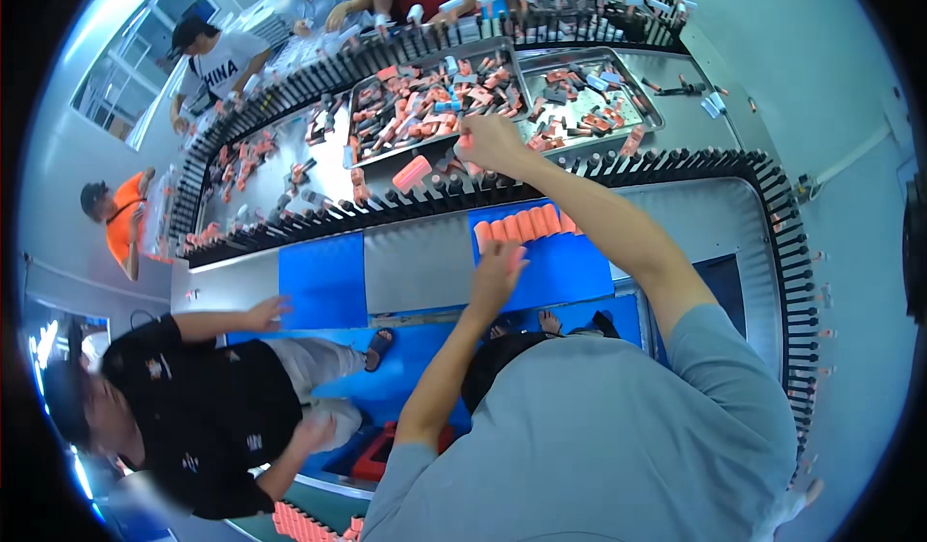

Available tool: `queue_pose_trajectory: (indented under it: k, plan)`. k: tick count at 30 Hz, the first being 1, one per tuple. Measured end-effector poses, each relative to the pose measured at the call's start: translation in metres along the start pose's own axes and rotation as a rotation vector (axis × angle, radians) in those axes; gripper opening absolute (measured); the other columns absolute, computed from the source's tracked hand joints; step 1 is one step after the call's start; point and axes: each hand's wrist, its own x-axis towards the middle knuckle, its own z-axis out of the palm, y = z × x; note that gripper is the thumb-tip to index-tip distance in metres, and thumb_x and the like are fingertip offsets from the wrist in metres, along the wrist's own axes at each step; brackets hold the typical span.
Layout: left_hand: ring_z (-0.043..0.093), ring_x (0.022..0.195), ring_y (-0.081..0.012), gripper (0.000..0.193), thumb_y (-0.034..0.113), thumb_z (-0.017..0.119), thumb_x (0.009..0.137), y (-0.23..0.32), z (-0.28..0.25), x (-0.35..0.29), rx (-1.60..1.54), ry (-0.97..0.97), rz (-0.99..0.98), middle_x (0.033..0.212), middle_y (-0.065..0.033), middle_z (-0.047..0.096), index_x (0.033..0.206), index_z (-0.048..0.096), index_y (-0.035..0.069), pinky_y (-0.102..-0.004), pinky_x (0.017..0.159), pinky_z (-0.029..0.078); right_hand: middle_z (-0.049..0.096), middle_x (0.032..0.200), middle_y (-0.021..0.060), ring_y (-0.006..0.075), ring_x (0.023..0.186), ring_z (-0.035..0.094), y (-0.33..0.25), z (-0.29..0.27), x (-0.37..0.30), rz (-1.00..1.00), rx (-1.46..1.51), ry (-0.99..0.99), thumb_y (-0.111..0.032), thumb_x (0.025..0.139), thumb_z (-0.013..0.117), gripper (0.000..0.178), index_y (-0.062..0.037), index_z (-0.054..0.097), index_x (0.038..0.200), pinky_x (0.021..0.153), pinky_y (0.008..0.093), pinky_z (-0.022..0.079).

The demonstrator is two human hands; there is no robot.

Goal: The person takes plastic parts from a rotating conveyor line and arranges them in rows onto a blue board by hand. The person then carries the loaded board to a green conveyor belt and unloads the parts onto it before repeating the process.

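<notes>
My right hand (pixel 494 146) reaches over the near line of black upright holders (pixel 454 186), its fingers closed round a small coral piece (pixel 466 143). A larger coral ribbed piece (pixel 412 173) sits on the holders just left of it. Nearer to me, my left hand (pixel 496 276) is raised over the blue mat (pixel 570 281), fingers bent about a coral piece (pixel 517 260) that is mostly hidden. Beyond that hand, several coral rounded pieces (pixel 521 224) lie side by side in a row on the mat; my right forearm covers the row's right end.
Behind the holders, metal trays (pixel 350 156) hold heaped coral, black and blue parts. The holder line curves round the right side (pixel 794 281). A person in black (pixel 208 407) works at my left, beside another blue mat (pixel 323 281). Several people stand across the table.
</notes>
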Motion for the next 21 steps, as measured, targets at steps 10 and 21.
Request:
queue_pose_trajectory:
  k: [10, 21]
  plan:
    - [0.069, 0.096, -0.0354, 0.049, 0.030, 0.084, 0.094, -0.017, 0.043, -0.016, 0.186, -0.008, 0.061, 0.120, -0.0165, 0.062, 0.136, 0.066, 0.013, -0.0485, 0.074, 0.061, 0.069, 0.107, 0.0098, 0.0332, 0.104, 0.066, 0.034, -0.026, -0.259, -0.147, -0.055, 0.007, -0.016, 0.091, 0.083, 0.024, -0.0107, 0.074, 0.113, 0.089, 0.0440, 0.055]
    - [0.066, 0.126, -0.0421, 0.048, 0.048, 0.072, 0.102, -0.137, -0.235, 0.116, 0.735, 0.616, -0.534, 0.131, -0.0259, 0.071, 0.116, 0.080, 0.003, -0.0565, 0.108, 0.051, 0.067, 0.129, 0.0123, 0.0360, 0.116, 0.067, 0.101, 0.008, -0.318, -0.014, -0.097, -0.053, -0.002, 0.086, 0.076, 0.029, -0.0074, 0.072, 0.114, 0.096, 0.0455, 0.059]
